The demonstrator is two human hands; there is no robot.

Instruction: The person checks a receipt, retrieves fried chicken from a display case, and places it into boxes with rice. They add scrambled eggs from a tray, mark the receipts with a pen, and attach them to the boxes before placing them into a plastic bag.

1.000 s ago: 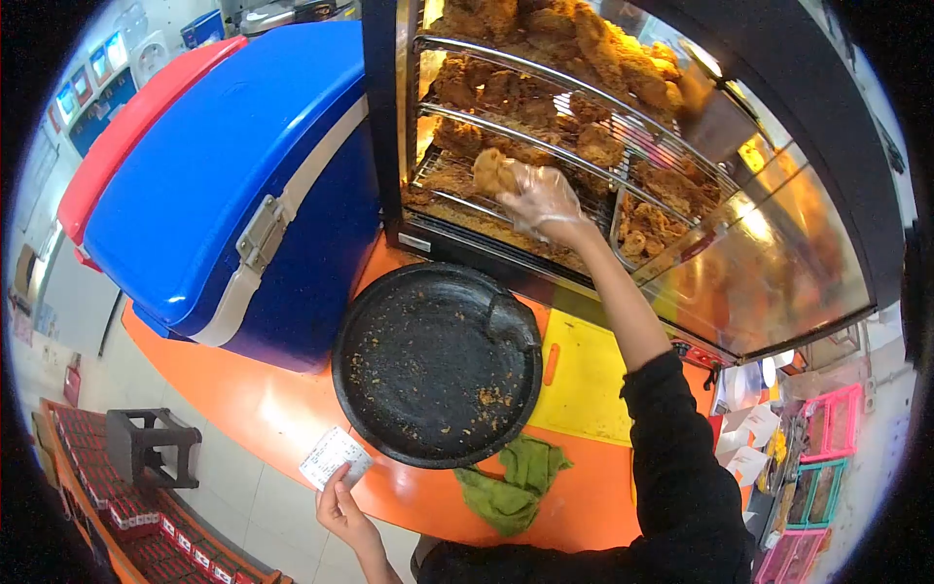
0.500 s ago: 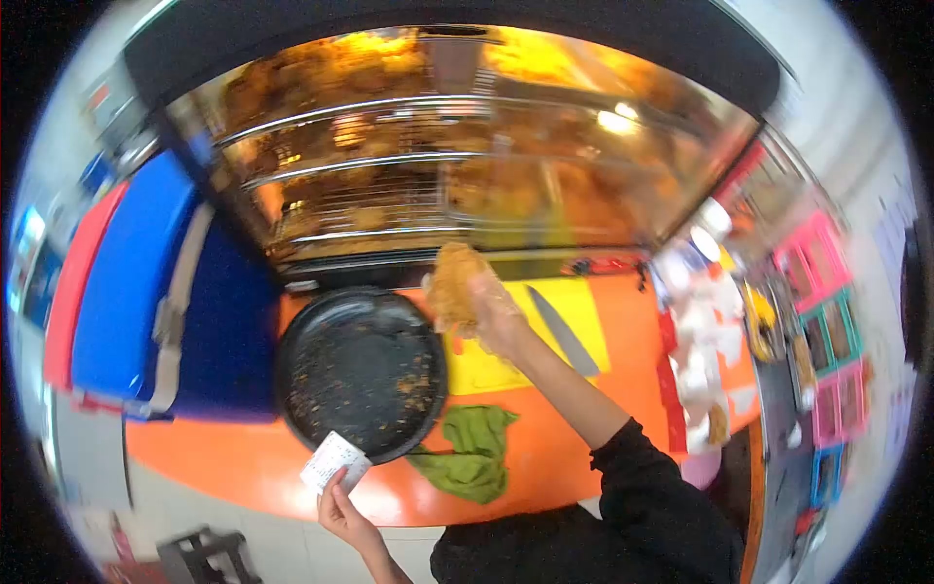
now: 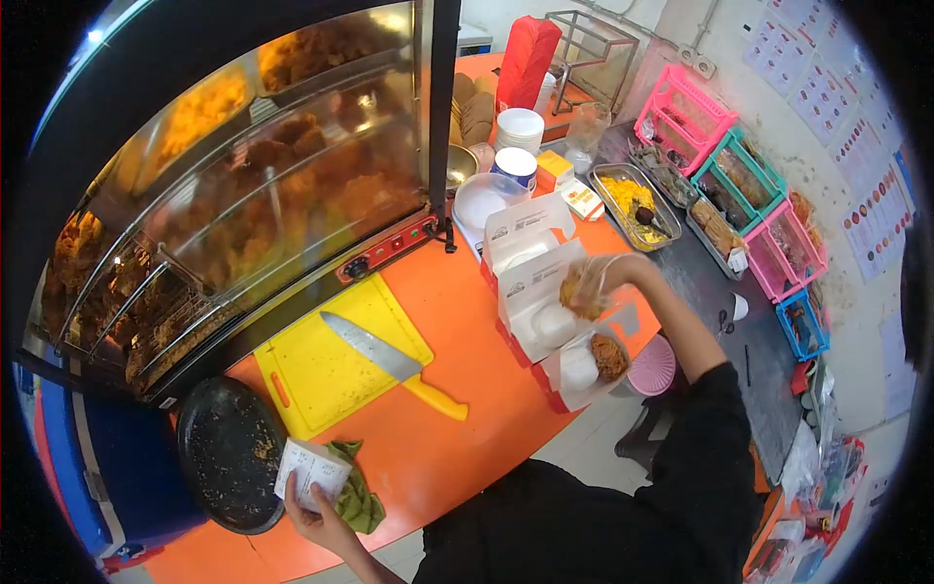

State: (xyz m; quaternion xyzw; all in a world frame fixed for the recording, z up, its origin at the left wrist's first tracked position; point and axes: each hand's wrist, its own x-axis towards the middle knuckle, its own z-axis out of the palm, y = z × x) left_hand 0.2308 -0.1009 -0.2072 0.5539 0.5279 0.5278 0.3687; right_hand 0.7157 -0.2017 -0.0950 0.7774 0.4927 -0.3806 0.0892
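Observation:
My left hand (image 3: pixel 316 521) pinches a white paper receipt (image 3: pixel 311 472) with printed lines, just right of the round black tray (image 3: pixel 229 457). My right hand (image 3: pixel 620 276), in a clear plastic glove or bag, grips a piece of fried chicken (image 3: pixel 578 298). It is above the middle one of the open white-and-red cardboard boxes (image 3: pixel 523 310), which stand in a row. White rounded lumps (image 3: pixel 555 324), perhaps wrapped rice, sit in them. The nearest box also holds a browned piece of fried chicken (image 3: pixel 609 358).
A glass warming cabinet (image 3: pixel 341 277) full of fried food stands at the left. A large knife (image 3: pixel 375 348) lies on a yellow cutting board (image 3: pixel 302 380); a green cloth (image 3: pixel 360 498) lies nearby. To the right are a metal tray of yellow food (image 3: pixel 637 204) and coloured plastic baskets (image 3: pixel 735 175).
The view has swung right. My right hand has carried the fried chicken from in front of the cabinet, by the cutting board, over to the boxes. The receipt stays in my left hand.

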